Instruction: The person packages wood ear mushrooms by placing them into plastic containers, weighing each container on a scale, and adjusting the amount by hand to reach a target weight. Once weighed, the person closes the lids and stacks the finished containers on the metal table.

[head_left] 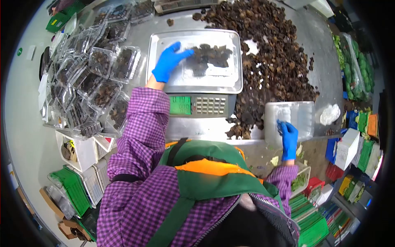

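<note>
My left hand [168, 61], in a blue glove, is over the left part of a metal tray [164, 85] on a digital scale [201, 106]. Its fingers are spread beside a clear plastic box of dark mushrooms [210, 57], touching or nearly touching its left edge. My right hand [289, 138], also blue-gloved, is at the front of an empty clear plastic container [302, 119]. Its fingertips are bent together near the container's wall; whether anything is between them is too small to make out.
A large heap of dark mushrooms [267, 53] spreads over the metal table right of the scale. Filled clear boxes [101, 61] are piled at the left. A crumpled white plastic bag [330, 114] lies at the right edge. Crates [72, 185] stand below the table on both sides.
</note>
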`<state>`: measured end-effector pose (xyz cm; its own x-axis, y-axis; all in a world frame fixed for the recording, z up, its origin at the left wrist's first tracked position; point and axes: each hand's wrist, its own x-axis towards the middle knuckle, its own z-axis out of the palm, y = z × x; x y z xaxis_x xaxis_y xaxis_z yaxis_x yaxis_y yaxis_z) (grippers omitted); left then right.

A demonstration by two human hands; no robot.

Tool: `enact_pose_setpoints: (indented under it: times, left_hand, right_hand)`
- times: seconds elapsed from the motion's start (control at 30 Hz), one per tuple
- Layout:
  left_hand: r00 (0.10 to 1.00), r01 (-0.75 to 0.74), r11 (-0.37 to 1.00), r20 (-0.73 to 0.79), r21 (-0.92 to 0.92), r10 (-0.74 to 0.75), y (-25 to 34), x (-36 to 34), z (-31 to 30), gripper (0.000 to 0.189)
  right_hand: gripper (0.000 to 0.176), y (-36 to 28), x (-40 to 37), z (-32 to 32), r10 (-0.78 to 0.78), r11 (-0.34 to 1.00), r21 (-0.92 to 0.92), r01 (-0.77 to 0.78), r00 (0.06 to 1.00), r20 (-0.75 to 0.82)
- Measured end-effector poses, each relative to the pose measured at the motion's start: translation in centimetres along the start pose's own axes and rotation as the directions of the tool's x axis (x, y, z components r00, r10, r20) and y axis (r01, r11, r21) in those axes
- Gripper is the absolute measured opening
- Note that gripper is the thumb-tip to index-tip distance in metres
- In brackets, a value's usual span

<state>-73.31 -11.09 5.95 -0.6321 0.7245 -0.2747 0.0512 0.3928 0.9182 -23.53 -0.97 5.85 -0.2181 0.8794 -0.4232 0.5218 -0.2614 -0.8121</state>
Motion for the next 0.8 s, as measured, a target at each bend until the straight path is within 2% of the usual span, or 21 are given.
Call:
enact_pose_setpoints:
  times: [0.03,0.07,0.13,0.17,0.2,0.23,0.27,0.33,0.4,0.43,0.47,0.5,0.53,0.57,0.6,0.63,0.67,0.73,0.77,0.8]
  left_hand:
    - [0.986,0.016,0.996,0.165,-0.086,-0.002,0.0,0.7,-0.3,0.064]
    - [0.945,0.044,0.986,0.327,-0.159,0.010,0.4,1.2,-0.7,0.060]
    - [0.976,0.118,0.987,0.194,-0.112,-0.094,1.5,0.2,-0.4,0.047]
    - [0.971,0.161,0.966,0.205,-0.202,-0.118,2.3,-0.5,-0.6,0.042]
    - [0.965,0.204,0.935,0.222,-0.290,-0.141,3.0,-1.0,-0.7,0.037]
    - [0.980,0.146,0.716,0.196,-0.683,-0.013,2.0,-0.6,-0.3,0.027]
    - [0.980,0.167,0.690,0.198,-0.704,-0.036,1.1,0.0,-1.0,0.028]
    - [0.996,0.079,0.688,0.080,-0.721,-0.030,-0.4,1.3,-3.0,0.030]
    - [0.998,0.056,0.390,0.068,-0.919,0.017,0.6,2.6,-5.1,0.028]
    - [0.998,0.009,0.276,-0.006,-0.961,-0.055,1.5,3.4,-6.3,0.025]
    - [0.989,-0.057,0.203,-0.083,-0.977,-0.122,2.4,5.1,-7.8,0.024]
    - [0.971,-0.190,0.216,-0.216,-0.958,-0.104,3.3,6.7,-9.4,0.023]
    - [0.969,-0.229,0.161,-0.241,-0.960,-0.057,5.0,8.4,-11.0,0.024]
    - [0.938,-0.333,0.209,-0.346,-0.919,-0.028,6.9,10.0,-12.5,0.027]
    - [0.849,-0.528,0.309,-0.476,-0.791,0.230,5.7,13.9,-14.9,0.028]
    - [0.735,-0.640,0.649,-0.571,-0.411,0.364,4.9,17.3,-17.0,0.049]
    - [0.732,-0.645,0.646,-0.573,-0.409,0.369,5.3,17.6,-17.1,0.049]
    - [0.796,-0.465,0.808,-0.572,-0.363,0.201,7.9,17.5,-16.2,0.042]
    - [0.871,-0.332,0.726,-0.491,-0.602,-0.009,11.9,14.1,-13.7,0.048]
    - [0.875,-0.330,0.728,-0.484,-0.600,-0.002,10.7,13.7,-13.6,0.048]
  right_hand:
    - [0.023,-1.9,-0.6,-0.1,-0.038,0.999,-0.002,0.038,0.997,-0.065]
    - [0.019,-3.6,-1.6,-0.4,-0.146,0.981,-0.149,0.123,0.977,-0.154]
    - [0.014,-8.8,-3.9,-1.0,-0.268,0.945,-0.262,0.197,0.924,-0.272]
    - [0.012,-10.5,-4.4,-1.3,-0.289,0.930,-0.317,0.187,0.904,-0.314]
    - [0.008,-10.8,-4.4,-1.2,-0.399,0.911,-0.252,0.326,0.850,-0.342]
    - [0.007,-12.3,-4.8,-0.7,-0.431,0.892,-0.293,0.344,0.843,-0.321]
    - [0.009,-13.9,-5.5,0.3,-0.460,0.871,-0.335,0.359,0.835,-0.301]
    - [0.015,-16.8,-5.8,3.9,-0.697,0.691,-0.371,0.621,0.707,-0.115]
    - [0.031,-17.8,-4.8,7.7,-0.830,0.514,-0.347,0.785,0.557,0.030]
    - [0.037,-18.5,-4.2,9.2,-0.843,0.481,-0.313,0.819,0.530,0.091]
    - [0.043,-19.5,-3.7,10.9,-0.855,0.446,-0.278,0.850,0.497,0.149]
    - [0.048,-20.4,-3.0,12.5,-0.874,0.388,-0.270,0.881,0.445,0.195]
    - [0.052,-21.0,-2.4,14.0,-0.889,0.328,-0.260,0.908,0.390,0.241]
    - [0.053,-21.1,-1.6,15.2,-0.887,0.288,-0.250,0.925,0.356,0.295]
    - [0.054,-21.0,-1.0,16.6,-0.885,0.247,-0.243,0.938,0.321,0.339]
    - [0.053,-21.0,-0.5,17.9,-0.871,0.219,-0.225,0.950,0.294,0.395]
    - [0.052,-21.1,0.0,18.9,-0.852,0.194,-0.207,0.959,0.270,0.448]
    - [0.049,-20.9,0.3,20.1,-0.797,0.143,-0.252,0.957,0.263,0.544]
    - [0.051,-20.1,0.8,20.7,-0.745,0.188,-0.209,0.960,0.278,0.606]
    - [0.051,-20.5,1.2,21.3,-0.749,0.193,-0.215,0.957,0.285,0.598]
